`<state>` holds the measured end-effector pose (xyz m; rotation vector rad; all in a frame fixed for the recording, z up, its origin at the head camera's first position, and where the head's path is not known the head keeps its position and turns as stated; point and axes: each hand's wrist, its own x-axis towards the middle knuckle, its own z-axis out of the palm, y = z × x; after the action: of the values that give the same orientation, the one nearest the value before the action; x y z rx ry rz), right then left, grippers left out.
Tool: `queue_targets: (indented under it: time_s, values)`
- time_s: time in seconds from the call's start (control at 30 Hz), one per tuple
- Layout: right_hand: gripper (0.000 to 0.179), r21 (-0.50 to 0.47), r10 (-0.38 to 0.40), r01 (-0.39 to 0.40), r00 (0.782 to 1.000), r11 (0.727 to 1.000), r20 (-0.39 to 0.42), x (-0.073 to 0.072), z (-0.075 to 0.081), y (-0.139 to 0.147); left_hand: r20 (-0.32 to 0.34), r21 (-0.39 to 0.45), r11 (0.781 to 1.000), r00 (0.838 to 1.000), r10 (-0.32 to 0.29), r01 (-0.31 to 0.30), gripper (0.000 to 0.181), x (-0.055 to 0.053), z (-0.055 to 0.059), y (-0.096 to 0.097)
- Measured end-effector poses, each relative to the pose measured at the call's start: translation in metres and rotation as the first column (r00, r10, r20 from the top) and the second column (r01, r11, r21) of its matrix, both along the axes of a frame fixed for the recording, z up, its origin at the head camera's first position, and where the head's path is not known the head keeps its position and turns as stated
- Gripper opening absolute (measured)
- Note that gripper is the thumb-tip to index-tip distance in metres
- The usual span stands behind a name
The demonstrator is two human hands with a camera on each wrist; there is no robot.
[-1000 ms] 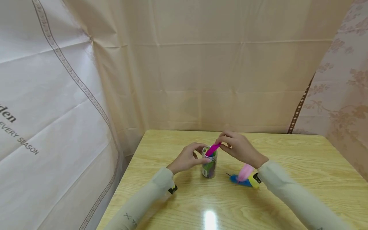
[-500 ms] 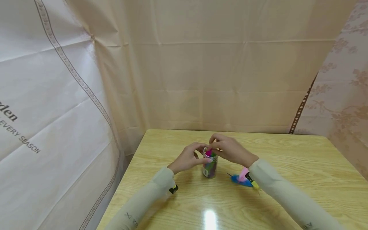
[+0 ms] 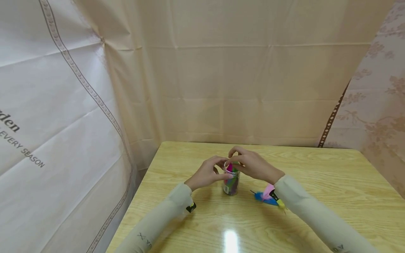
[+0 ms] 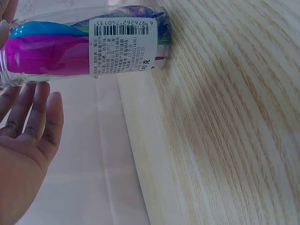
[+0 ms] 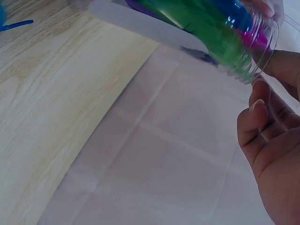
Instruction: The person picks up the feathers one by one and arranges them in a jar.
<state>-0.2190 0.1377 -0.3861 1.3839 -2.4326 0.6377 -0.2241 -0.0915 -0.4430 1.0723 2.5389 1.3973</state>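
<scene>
A clear jar (image 3: 232,188) stands upright on the table, packed with coloured feathers. My left hand (image 3: 207,173) holds it near the rim, thumb in front and fingers behind. At the jar's mouth, my right hand (image 3: 254,164) pinches a magenta feather (image 3: 229,168), most of which is down inside. In the left wrist view, magenta (image 4: 49,54) and blue feathers show through the wall beside a white barcode label (image 4: 123,47). Through the wall in the right wrist view, a green feather (image 5: 206,35) is visible; right fingers reach into the threaded mouth.
Right of the jar, a blue feather (image 3: 262,197), a pink feather (image 3: 268,190) and a yellow feather (image 3: 281,203) lie overlapping on the wooden table (image 3: 196,232), partly behind the right wrist. Hanging cloth (image 3: 218,88) surrounds the table's back and sides.
My right hand has moved left and down to the jar's mouth, pushing the magenta feather deeper inside. The left hand keeps its hold on the jar; both are nearly still over the last half second.
</scene>
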Motion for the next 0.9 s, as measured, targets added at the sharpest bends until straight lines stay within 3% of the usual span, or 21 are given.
queue_targets:
  time_s: [0.3, 0.63, 0.9]
  values:
    - [0.025, -0.064, -0.078, 0.077, 0.997, 0.995, -0.013, 0.0, 0.0, 0.022, 0.0, 0.004, 1.0, 1.0, 0.018, -0.018, 0.057, 0.0, 0.001, 0.001]
    - [0.024, -0.083, -0.185, 0.195, 0.976, 0.977, 0.111, 0.004, -0.012, 0.052, -0.002, 0.018, 1.0, 1.0, 0.012, -0.012, 0.058, 0.001, 0.001, 0.002]
    - [0.021, -0.073, -0.215, 0.222, 0.972, 0.972, 0.092, 0.007, -0.024, 0.072, 0.02, 0.015, 1.0, 0.999, 0.028, -0.028, 0.056, 0.001, 0.002, 0.003]
